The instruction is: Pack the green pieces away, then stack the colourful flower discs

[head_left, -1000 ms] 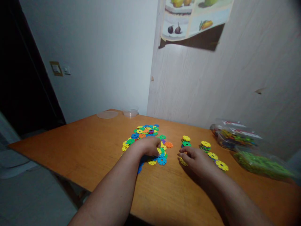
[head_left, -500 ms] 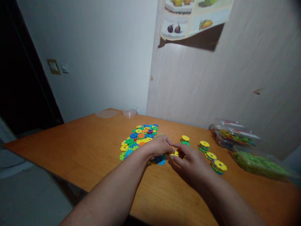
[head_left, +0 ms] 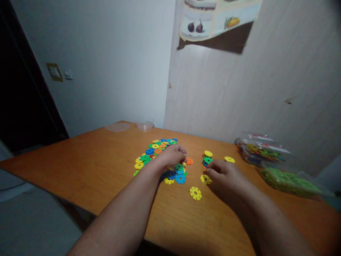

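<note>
Flower-shaped plastic discs in several colours form a loose pile (head_left: 145, 158) on the wooden table. My left hand (head_left: 174, 155) is over the pile's right side, fingers curled together; what they hold, if anything, is hidden. Close to its fingertips lies an orange disc (head_left: 189, 161). My right hand (head_left: 223, 172) is pinched beside a small stack topped by a green disc (head_left: 208, 160); anything between its fingertips is too small to make out. Below those fingertips is a yellow disc (head_left: 205, 179), and another yellow disc (head_left: 195, 193) lies nearer to me.
Behind my right hand shows a yellow-topped stack (head_left: 229, 160); another yellow disc (head_left: 208, 154) sits behind the green one. Clear packs of coloured pieces (head_left: 263, 153) and a container of green pieces (head_left: 287, 181) stand at right. A clear bowl (head_left: 144, 125) and lid (head_left: 117, 127) are at the back.
My hands have parted: the right has moved rightward to the green-topped stack, the left slightly back over the pile. Two yellow discs on the table now show between and below them.
</note>
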`<action>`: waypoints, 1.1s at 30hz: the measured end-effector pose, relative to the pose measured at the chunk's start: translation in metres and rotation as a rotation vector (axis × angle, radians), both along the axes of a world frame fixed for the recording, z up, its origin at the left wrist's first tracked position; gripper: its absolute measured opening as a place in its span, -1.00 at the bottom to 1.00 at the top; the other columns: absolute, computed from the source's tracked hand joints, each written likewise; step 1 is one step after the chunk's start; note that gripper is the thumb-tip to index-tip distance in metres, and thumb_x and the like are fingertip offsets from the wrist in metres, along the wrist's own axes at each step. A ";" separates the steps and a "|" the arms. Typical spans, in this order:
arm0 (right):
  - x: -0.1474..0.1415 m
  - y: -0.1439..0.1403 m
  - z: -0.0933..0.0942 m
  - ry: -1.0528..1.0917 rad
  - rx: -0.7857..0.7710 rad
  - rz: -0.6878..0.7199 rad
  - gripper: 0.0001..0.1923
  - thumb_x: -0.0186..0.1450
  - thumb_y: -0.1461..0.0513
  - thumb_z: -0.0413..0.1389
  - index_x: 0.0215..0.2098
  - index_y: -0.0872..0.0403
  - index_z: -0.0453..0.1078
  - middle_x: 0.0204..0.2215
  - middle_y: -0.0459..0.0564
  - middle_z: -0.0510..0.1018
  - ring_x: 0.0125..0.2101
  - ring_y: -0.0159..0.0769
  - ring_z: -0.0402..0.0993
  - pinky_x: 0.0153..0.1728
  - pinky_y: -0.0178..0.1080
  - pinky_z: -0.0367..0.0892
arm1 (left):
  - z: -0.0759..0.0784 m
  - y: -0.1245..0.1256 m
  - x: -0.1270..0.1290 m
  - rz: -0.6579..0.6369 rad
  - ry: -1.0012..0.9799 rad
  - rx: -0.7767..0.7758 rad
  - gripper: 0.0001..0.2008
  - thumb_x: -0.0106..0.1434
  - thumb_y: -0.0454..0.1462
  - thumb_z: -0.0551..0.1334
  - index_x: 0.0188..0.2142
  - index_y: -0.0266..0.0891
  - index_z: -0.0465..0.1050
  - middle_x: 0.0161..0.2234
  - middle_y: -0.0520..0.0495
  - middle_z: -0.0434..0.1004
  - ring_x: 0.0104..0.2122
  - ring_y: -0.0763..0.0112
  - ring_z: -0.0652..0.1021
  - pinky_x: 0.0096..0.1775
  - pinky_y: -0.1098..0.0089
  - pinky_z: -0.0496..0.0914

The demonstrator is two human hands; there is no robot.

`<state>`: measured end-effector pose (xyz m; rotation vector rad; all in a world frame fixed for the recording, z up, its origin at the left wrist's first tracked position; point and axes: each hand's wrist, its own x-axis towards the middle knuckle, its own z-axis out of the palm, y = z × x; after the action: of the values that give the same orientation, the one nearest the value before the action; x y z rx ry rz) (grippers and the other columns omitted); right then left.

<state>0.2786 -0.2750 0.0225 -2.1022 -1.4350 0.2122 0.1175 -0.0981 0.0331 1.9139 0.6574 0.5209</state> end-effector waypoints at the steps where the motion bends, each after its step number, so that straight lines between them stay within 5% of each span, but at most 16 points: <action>1: -0.003 -0.002 -0.002 0.036 -0.015 0.027 -0.78 0.28 0.12 0.07 -0.43 0.05 0.46 -0.59 -0.12 0.45 -0.55 -0.37 0.29 -0.56 -0.32 0.01 | 0.001 0.003 -0.002 0.038 0.024 0.058 -0.94 0.06 -0.36 0.20 -0.40 -0.26 0.41 -0.48 0.01 0.47 -0.47 0.44 0.45 -0.45 0.48 0.24; 7: -0.029 -0.007 -0.006 0.109 -0.247 0.261 -0.66 0.06 0.09 0.33 -0.24 0.00 0.45 -0.47 -0.13 0.51 -0.49 -0.36 0.33 -0.56 -0.34 0.04 | 0.000 0.013 -0.011 0.079 0.190 0.368 -0.95 0.02 -0.39 0.19 -0.47 -0.24 0.39 -0.50 0.02 0.44 -0.46 0.41 0.41 -0.44 0.44 0.18; 19: -0.045 -0.005 -0.003 0.071 -0.297 0.213 -0.77 0.06 0.23 0.23 -0.30 0.00 0.36 -0.43 -0.12 0.51 -0.45 -0.34 0.36 -0.54 -0.35 0.07 | 0.003 -0.001 -0.015 -0.022 0.460 0.528 -0.73 -0.09 -0.26 0.38 -0.71 -0.21 0.29 -0.69 0.02 0.27 -0.58 0.40 0.31 -0.46 0.38 0.11; 23: -0.027 0.001 -0.008 0.139 -0.175 0.211 -0.88 0.13 0.22 0.16 -0.35 0.02 0.33 -0.46 -0.13 0.47 -0.44 -0.36 0.33 -0.50 -0.36 0.12 | 0.006 -0.001 -0.014 -0.046 0.557 0.543 -0.81 -0.04 -0.22 0.36 -0.59 -0.20 0.38 -0.58 -0.02 0.41 -0.51 0.34 0.42 -0.43 0.39 0.20; 27: 0.008 0.002 -0.008 0.284 0.040 0.018 -0.87 0.18 0.15 0.09 -0.45 0.03 0.27 -0.56 -0.16 0.37 -0.55 -0.40 0.25 -0.53 -0.34 0.12 | 0.009 -0.002 -0.014 -0.057 0.642 0.535 -0.81 0.00 -0.17 0.34 -0.40 -0.18 0.43 -0.40 -0.04 0.55 -0.41 0.30 0.49 -0.42 0.41 0.25; 33: 0.033 0.006 -0.023 0.516 -0.002 -0.032 -0.82 0.11 0.11 0.12 -0.51 0.02 0.26 -0.69 -0.17 0.36 -0.66 -0.41 0.23 -0.62 -0.34 0.07 | 0.003 0.001 -0.011 -0.056 0.603 0.523 -0.77 0.03 -0.20 0.32 -0.31 -0.18 0.39 -0.33 -0.03 0.54 -0.38 0.32 0.50 -0.47 0.43 0.23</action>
<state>0.3114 -0.2691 -0.0002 -1.8825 -1.0880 0.6870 0.1062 -0.0972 0.0358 2.6125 0.9054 0.0605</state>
